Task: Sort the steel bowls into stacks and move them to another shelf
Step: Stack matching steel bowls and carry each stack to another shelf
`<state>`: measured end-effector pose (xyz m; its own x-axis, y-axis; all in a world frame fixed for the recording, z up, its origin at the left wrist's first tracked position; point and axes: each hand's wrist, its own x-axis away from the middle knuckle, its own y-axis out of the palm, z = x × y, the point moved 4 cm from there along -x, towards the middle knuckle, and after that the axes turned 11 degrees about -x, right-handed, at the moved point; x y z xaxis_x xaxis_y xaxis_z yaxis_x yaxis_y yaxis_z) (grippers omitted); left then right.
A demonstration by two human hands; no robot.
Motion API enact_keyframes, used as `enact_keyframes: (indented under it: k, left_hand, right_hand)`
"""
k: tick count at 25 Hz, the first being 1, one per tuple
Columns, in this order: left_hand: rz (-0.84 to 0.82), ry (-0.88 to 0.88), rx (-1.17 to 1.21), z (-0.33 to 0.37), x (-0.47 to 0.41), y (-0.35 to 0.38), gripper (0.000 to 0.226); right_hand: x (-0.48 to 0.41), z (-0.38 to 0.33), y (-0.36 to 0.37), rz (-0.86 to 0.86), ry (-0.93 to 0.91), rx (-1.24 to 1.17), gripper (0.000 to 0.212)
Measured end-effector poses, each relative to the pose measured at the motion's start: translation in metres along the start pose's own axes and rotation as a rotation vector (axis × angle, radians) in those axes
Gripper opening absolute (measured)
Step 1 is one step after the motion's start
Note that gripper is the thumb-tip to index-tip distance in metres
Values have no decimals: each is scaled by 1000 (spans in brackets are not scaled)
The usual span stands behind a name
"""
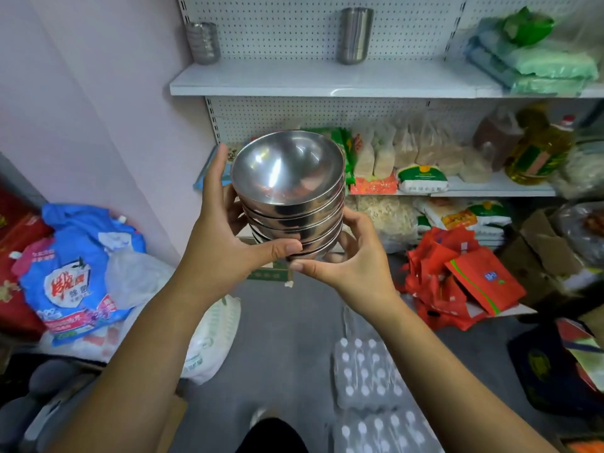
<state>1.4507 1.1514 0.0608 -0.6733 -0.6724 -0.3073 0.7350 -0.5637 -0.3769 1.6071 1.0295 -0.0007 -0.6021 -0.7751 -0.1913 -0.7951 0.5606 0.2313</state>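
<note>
A stack of several nested steel bowls [289, 194] hangs in the air at chest height, tilted slightly toward me, in front of the shelving. My left hand [222, 237] grips the stack's left side, thumb across its base. From the right and below, my right hand [346, 256] cups the bottom of the stack with curled fingers. On the white upper shelf [294, 81] stand another stack of steel bowls [203, 42] at the left and a stack of steel cups [354, 35] near the middle.
Green plastic packs [536, 57] fill the upper shelf's right end. The lower shelf holds food bags [421, 152] and an oil bottle [539, 152]. On the floor lie blue detergent bags [78, 273], red bags [457, 279] and shrink-wrapped water bottles [369, 374].
</note>
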Motion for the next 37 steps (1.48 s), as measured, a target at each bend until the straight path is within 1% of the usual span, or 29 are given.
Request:
enact_keyframes:
  k: [2, 5, 7, 9, 14, 16, 20, 23, 24, 26, 29, 30, 33, 35, 37]
  left_hand:
    - [-16, 0, 19, -19, -39, -5, 137]
    - [-27, -23, 57, -46, -109, -20, 117]
    - [-54, 5, 54, -61, -160, -32, 100]
    - [-96, 22, 40, -75, -216, -47, 92]
    - [-155, 2, 66, -112, -330, -78, 96]
    - [-160, -20, 78, -128, -365, -83, 92]
    - [-95, -37, 57, -161, -431, -86, 82]
    - [-29, -37, 13, -181, -483, -93, 80]
    - [-9, -40, -8, -186, -501, -96, 78]
    - [24, -52, -39, -193, -535, -104, 77]
    - [83, -66, -96, -201, -582, -118, 87]
    - [88, -62, -111, -204, -595, -121, 89]
    - [98, -81, -130, -220, -636, -128, 83]
    - [102, -115, -162, -233, -662, -136, 85]
    - [72, -138, -179, -248, -687, -145, 88]
  right_hand:
    - [-40, 12, 2, 4, 1, -16, 98]
    - [-107, 32, 8, 37, 12, -22, 97]
    - [-155, 44, 14, 60, 7, -24, 96]
    - [-207, 56, 23, 82, -1, -36, 94]
    - [-322, 80, 51, 102, -10, -59, 87]
    - [-358, 86, 56, 102, 4, -57, 89]
    - [-435, 100, 56, 77, 20, -56, 99]
    - [-503, 112, 61, 1, 34, -70, 114]
    - [-527, 114, 63, -38, 43, -60, 116]
    - [-572, 117, 67, -113, 49, -18, 107]
    - [-633, 117, 69, -179, 46, 36, 95]
    - [-652, 119, 71, -206, 43, 46, 94]
    - [-708, 131, 78, -265, 56, 63, 98]
    - [-738, 141, 85, -270, 69, 77, 99]
    - [-763, 152, 93, -264, 83, 90, 95]
